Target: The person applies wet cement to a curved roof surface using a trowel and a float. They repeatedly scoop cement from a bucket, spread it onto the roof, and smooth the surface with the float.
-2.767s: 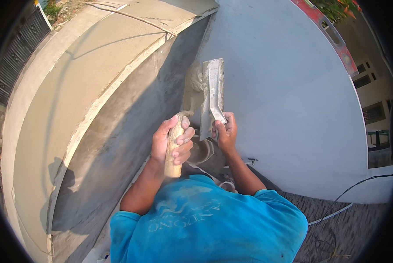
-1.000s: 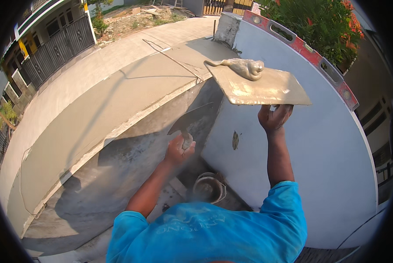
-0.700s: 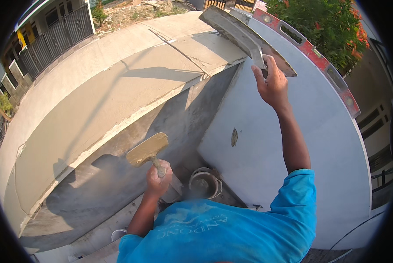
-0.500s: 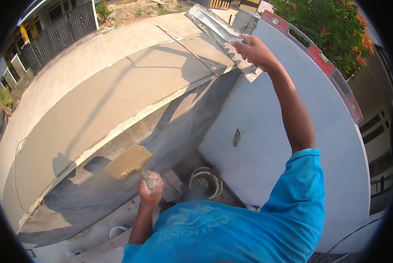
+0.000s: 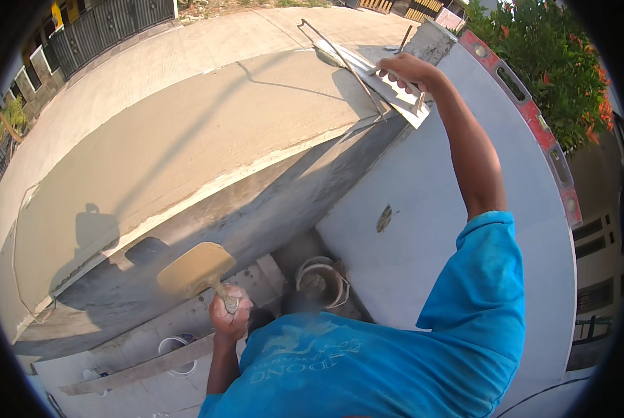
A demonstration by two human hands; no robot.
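My right hand, arm stretched out, is closed round the handle of a long metal plastering trowel. The trowel's blade lies over the far right end of a smooth wet-mortar surface, close to the corner with the white wall. Across its blade runs a thin bent rod. My left hand, smeared with mortar, grips the short handle of a paddle-shaped hawk. The hawk's flat tan face is held low, in front of the grey side of the mortared wall.
A red spirit level rests along the white wall's top, beside a leafy bush. Below me stand a mortar-stained bucket and a white bucket by a plank. A dark gate stands beyond the pavement.
The trowel in my right hand has turned over from a tilted position and now lies flatter near the corner. My left hand and the hawk have lowered slightly. The view has shifted.
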